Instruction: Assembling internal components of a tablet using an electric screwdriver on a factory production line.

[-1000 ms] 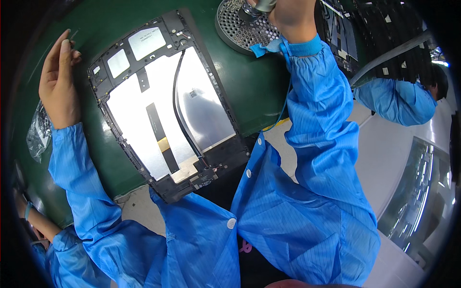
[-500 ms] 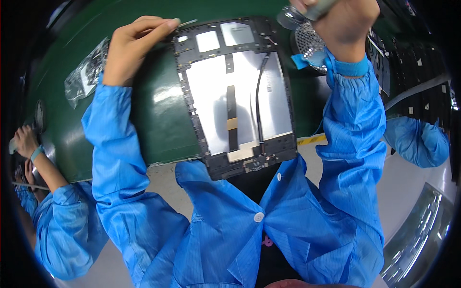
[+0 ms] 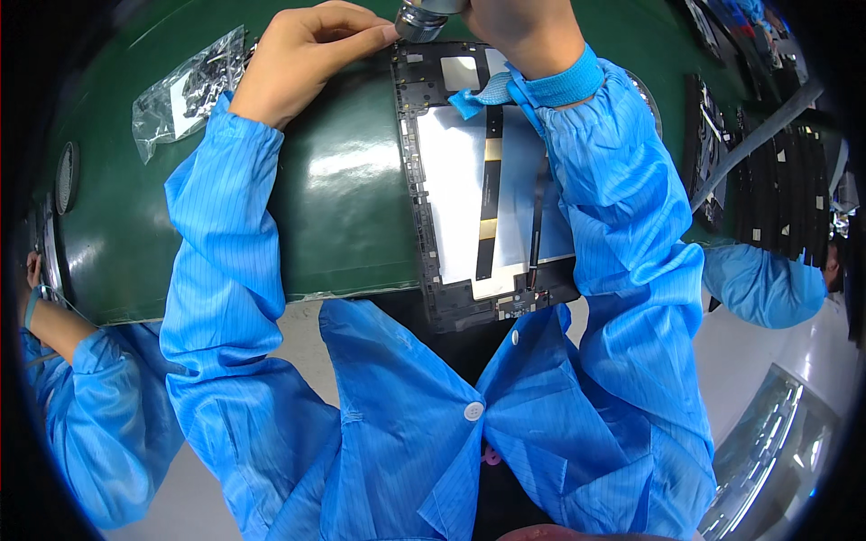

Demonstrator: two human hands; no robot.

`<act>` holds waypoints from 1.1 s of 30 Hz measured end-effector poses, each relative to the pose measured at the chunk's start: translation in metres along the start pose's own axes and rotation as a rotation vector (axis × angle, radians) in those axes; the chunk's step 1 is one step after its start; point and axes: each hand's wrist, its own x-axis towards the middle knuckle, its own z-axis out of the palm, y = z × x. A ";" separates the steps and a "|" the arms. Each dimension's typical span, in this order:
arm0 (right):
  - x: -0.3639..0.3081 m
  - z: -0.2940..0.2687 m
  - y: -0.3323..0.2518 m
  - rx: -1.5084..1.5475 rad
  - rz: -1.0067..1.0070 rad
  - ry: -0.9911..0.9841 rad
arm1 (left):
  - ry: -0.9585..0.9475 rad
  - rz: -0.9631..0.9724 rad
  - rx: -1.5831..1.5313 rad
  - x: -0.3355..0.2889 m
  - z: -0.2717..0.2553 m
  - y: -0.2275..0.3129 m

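An opened tablet housing (image 3: 454,203), black-edged with a silvery inner plate and dark ribbon cables, lies on the green bench, its near end reaching past the edge towards me. At its far left corner my left hand (image 3: 311,54) pinches thumb and fingers together; whatever is between the fingertips is hidden. My right hand (image 3: 528,34), partly cut off by the top edge, grips a grey tool with a round metal nozzle (image 3: 420,22). The nozzle is right beside my left fingertips, above that corner. A blue wrist strap (image 3: 564,83) circles my right wrist, and my right sleeve covers part of the housing.
Left on the green bench (image 3: 347,216) are a clear plastic bag (image 3: 167,113) of dark parts and a round dish (image 3: 67,178). Black frames (image 3: 780,198) lie at right behind a grey bar (image 3: 758,144). Co-workers' blue sleeves show at left (image 3: 108,424) and right (image 3: 762,281).
My right hand has swung left with the tool, bringing the nozzle to the housing's far left corner. In the picture, the housing and my left hand sit further right; the pale sliver at my fingertips no longer shows.
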 end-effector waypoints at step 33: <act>-0.008 -0.004 0.005 0.018 0.083 0.060 | 0.077 -0.011 -0.143 -0.006 0.028 0.035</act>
